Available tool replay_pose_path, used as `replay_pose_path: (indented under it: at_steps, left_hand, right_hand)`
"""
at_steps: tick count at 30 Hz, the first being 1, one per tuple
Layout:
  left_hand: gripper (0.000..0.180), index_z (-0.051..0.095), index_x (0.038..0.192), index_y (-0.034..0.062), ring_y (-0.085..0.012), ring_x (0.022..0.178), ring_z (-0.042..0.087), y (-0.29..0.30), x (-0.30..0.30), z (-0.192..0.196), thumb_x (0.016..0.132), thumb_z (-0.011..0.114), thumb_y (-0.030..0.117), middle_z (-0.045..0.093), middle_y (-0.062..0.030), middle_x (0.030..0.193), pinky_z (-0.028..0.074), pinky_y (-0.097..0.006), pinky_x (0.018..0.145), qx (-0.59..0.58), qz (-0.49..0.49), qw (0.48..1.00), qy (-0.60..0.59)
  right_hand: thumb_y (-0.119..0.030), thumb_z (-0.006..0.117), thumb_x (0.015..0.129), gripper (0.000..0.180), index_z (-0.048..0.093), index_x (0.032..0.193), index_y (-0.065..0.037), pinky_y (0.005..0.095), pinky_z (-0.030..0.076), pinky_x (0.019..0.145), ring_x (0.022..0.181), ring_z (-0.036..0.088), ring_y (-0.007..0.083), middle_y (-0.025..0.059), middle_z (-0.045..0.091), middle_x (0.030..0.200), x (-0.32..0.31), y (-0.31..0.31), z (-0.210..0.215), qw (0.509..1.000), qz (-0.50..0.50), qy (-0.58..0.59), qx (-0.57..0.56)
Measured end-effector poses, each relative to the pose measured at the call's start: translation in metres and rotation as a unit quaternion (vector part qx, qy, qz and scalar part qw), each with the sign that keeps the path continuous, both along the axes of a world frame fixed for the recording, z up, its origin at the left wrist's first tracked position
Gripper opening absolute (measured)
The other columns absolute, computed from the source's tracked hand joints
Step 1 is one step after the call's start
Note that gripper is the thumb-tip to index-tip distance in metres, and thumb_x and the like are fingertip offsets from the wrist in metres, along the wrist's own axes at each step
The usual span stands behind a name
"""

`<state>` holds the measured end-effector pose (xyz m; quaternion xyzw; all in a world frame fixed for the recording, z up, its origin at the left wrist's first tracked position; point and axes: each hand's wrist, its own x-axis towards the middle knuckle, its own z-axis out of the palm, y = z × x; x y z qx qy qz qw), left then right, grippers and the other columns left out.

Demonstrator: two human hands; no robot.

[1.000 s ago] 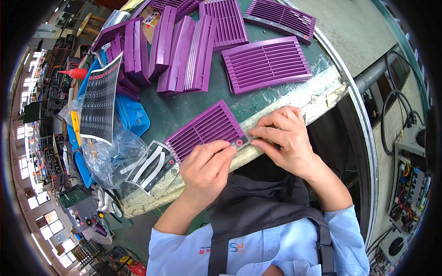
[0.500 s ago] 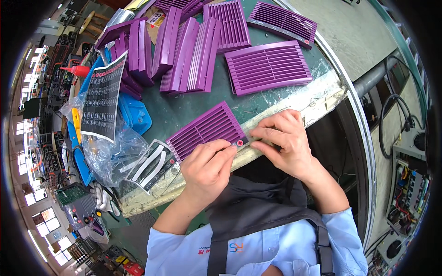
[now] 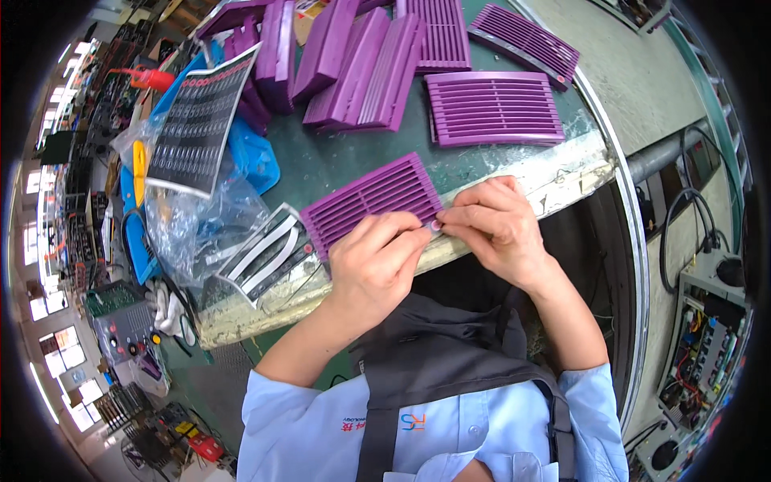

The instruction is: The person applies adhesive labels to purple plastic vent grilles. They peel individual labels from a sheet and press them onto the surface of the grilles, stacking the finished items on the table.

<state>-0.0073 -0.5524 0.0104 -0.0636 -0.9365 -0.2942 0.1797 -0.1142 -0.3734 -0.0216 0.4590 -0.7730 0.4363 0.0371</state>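
Note:
A purple slatted panel lies tilted at the near edge of the green table. My left hand lies over its near long edge, fingers closed in a pinch toward the right corner. Opposite it, my right hand is closed too, thumb and forefinger together at that same corner. Between the fingertips shows a small round red-and-white spot; what each hand pinches is mostly covered. Left of the panel lies a black-and-white label sheet with curved white strips, next to a small red dot.
More purple slatted panels lie and stand across the back of the table. At the left are a dark sticker sheet, clear plastic bags, a blue bin and a red-capped bottle. A metal rail runs down the right.
The view has shifted, so the table's things sit differently in it. My right fingertips have come in to the panel's corner beside the left ones, now partly covering the red round spot.

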Motion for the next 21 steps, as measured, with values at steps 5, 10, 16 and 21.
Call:
replay_pose_path:
  at_steps: [5,10,16,21]
  left_hand:
    - [0.021,0.072,0.095,0.0027,-0.0233,0.074,0.067,-0.017,0.017,0.029,0.075,0.076,0.001,0.067,-0.0080,0.089,0.052,-0.033,0.064,0.001,0.011,0.997,-0.075]
    - [0.016,0.074,0.093,0.0016,-0.0214,0.075,0.068,-0.047,0.049,0.035,0.077,0.076,0.001,0.069,-0.0096,0.091,0.053,-0.031,0.063,0.013,0.039,0.995,-0.090]
    - [0.019,0.075,0.095,0.0010,-0.0175,0.074,0.067,-0.051,0.065,0.006,0.077,0.076,-0.005,0.068,-0.0092,0.090,0.052,-0.026,0.060,0.032,0.049,0.998,-0.035]
    - [0.021,0.075,0.096,0.0011,-0.0172,0.072,0.066,-0.057,0.064,-0.007,0.076,0.076,-0.007,0.067,-0.0092,0.090,0.052,-0.026,0.059,0.053,0.046,0.997,-0.026]
  right_hand:
    - [-0.011,0.078,0.074,0.015,0.075,0.089,-0.012,0.0324,0.039,0.077,0.078,0.059,0.0178,-0.0013,0.065,0.085,0.001,0.000,0.001,1.000,-0.004,-0.007,0.015]
    - [-0.010,0.078,0.076,0.014,0.075,0.090,-0.012,0.0323,0.039,0.077,0.078,0.059,0.0179,-0.0001,0.065,0.084,0.002,-0.001,0.001,1.000,-0.010,-0.002,0.026]
    - [-0.009,0.078,0.075,0.015,0.076,0.090,-0.011,0.0319,0.040,0.078,0.077,0.059,0.0175,0.0001,0.065,0.084,0.005,-0.002,0.005,0.999,-0.016,-0.005,0.039]
    - [-0.008,0.079,0.074,0.017,0.076,0.091,-0.010,0.0317,0.041,0.079,0.077,0.060,0.0173,0.0005,0.066,0.083,0.006,-0.003,0.008,0.999,-0.018,-0.010,0.039]
